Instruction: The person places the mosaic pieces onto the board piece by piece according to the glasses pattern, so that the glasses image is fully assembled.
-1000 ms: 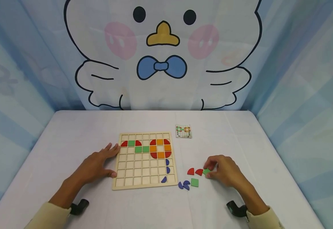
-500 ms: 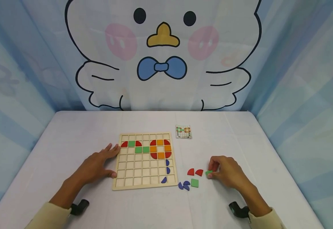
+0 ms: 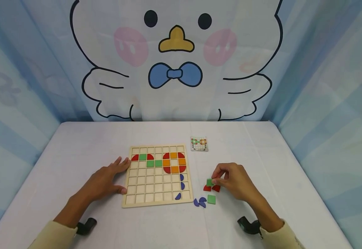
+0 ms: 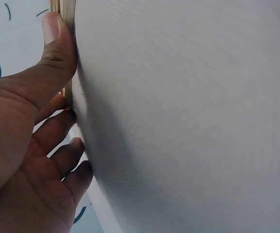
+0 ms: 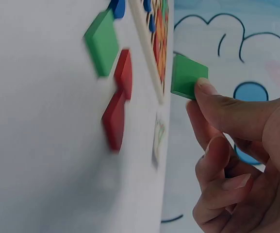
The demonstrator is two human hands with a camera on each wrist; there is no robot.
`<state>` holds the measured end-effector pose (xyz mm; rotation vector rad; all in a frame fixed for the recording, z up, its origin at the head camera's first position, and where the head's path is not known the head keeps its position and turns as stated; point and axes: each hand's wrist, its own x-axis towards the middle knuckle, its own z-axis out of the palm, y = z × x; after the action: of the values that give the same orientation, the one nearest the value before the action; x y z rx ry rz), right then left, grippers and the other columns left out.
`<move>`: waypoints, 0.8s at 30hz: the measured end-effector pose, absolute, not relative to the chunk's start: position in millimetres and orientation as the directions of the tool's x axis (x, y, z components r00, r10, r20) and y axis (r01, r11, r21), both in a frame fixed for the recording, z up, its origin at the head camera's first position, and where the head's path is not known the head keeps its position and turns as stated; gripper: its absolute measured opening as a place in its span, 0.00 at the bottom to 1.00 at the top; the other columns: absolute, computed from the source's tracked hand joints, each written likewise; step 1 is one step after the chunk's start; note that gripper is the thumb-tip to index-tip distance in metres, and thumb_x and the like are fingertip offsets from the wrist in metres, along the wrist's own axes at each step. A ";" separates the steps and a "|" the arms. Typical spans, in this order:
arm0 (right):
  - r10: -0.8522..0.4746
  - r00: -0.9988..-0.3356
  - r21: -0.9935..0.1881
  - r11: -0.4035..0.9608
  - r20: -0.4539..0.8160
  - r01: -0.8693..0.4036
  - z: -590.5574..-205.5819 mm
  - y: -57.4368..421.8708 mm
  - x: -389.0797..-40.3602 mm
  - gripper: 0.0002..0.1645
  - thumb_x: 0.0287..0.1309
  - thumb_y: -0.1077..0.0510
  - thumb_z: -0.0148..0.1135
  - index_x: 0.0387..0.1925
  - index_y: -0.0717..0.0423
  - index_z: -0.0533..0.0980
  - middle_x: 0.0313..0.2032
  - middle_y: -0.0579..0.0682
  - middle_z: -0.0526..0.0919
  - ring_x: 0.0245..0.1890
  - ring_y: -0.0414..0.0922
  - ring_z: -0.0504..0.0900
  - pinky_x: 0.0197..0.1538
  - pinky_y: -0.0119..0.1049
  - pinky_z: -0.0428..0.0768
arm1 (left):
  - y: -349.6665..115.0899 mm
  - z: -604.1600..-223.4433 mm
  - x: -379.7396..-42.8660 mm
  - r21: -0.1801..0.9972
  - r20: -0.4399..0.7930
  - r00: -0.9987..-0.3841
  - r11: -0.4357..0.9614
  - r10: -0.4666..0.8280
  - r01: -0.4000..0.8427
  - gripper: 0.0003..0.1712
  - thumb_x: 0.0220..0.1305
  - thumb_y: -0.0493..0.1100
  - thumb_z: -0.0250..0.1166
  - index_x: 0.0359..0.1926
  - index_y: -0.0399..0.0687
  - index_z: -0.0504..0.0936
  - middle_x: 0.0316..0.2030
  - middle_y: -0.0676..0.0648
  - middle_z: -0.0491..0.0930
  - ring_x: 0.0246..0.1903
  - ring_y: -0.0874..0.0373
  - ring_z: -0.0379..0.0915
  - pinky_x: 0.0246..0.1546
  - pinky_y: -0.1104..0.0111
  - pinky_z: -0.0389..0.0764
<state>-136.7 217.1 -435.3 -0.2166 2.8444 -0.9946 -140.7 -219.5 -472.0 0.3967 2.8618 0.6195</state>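
Observation:
My right hand (image 3: 235,180) pinches a green square tile (image 5: 188,75) between thumb and fingertips, held above the table. In the head view that tile is over two red quarter-circle pieces (image 3: 207,188). At the board's left edge, my left hand (image 3: 107,178) rests with fingers spread, thumb and fingertips touching the rim. The wooden grid board (image 3: 156,204) carries red, green and orange pieces in its upper rows. Several blue half-circle pieces (image 3: 182,186) lie in its right part, one of them tilted near the bottom.
Another green square tile (image 3: 211,199) lies on the white table, right of the board. Beside it are three loose blue half circles (image 3: 202,199). A small printed pattern card (image 3: 199,144) lies beyond the board's upper right corner. A patterned curtain (image 3: 174,103) hangs behind.
My right hand has lifted the green tile off the table and moved left with it, from beside the red pieces to above them. The left hand and board have stayed put.

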 end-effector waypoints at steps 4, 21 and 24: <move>-0.157 -0.986 -0.655 0.751 -0.062 -0.078 -431.1 191.6 -141.0 0.10 0.58 0.60 0.80 0.29 0.43 0.85 0.29 0.42 0.85 0.28 0.46 0.75 0.27 0.33 0.75 | -219.1 -471.4 -140.7 0.427 -0.130 -0.945 0.877 0.300 0.219 0.65 0.46 0.55 0.85 0.82 0.49 0.62 0.81 0.35 0.58 0.78 0.26 0.55 0.72 0.28 0.64; -0.378 -0.920 -0.691 0.639 0.100 -0.338 -421.2 97.6 -169.8 0.10 0.56 0.58 0.81 0.28 0.43 0.86 0.28 0.37 0.86 0.28 0.39 0.78 0.32 0.32 0.75 | -217.6 -469.9 -140.2 0.431 -0.137 -0.946 0.877 0.294 0.211 0.66 0.45 0.54 0.86 0.82 0.48 0.62 0.81 0.37 0.60 0.79 0.27 0.54 0.72 0.28 0.63; -0.410 -0.903 -0.679 0.628 0.125 -0.380 -421.7 81.1 -177.8 0.09 0.57 0.57 0.81 0.28 0.42 0.86 0.27 0.36 0.86 0.30 0.37 0.79 0.34 0.33 0.76 | -217.6 -469.4 -140.3 0.428 -0.136 -0.945 0.878 0.297 0.214 0.66 0.45 0.54 0.86 0.82 0.48 0.62 0.81 0.37 0.60 0.79 0.28 0.54 0.71 0.28 0.64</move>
<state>-177.8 81.1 -421.7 -0.6790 2.7971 -1.1516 -140.3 -217.6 -469.4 0.3922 2.8502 0.6166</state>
